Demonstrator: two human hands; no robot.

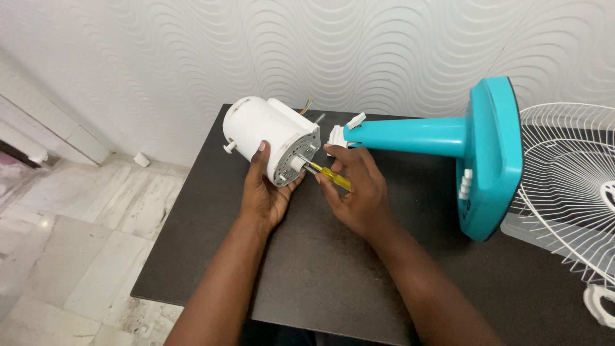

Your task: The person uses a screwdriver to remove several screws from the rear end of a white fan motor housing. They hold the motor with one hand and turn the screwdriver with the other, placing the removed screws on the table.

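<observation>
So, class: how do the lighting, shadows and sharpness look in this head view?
Head view: soft, even light; faint shadow under the white motor housing; mild sheen on the teal fan stand; the screwdriver and both hands are sharp; the wire grille is cropped at the right.

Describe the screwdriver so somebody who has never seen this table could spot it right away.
Start at the dark table and find the white motor housing lying near its far edge. The screwdriver is in the right hand, its metal tip against the housing's grey end face. Its translucent yellow handle sets it apart from the white and teal fan parts around it.
</observation>
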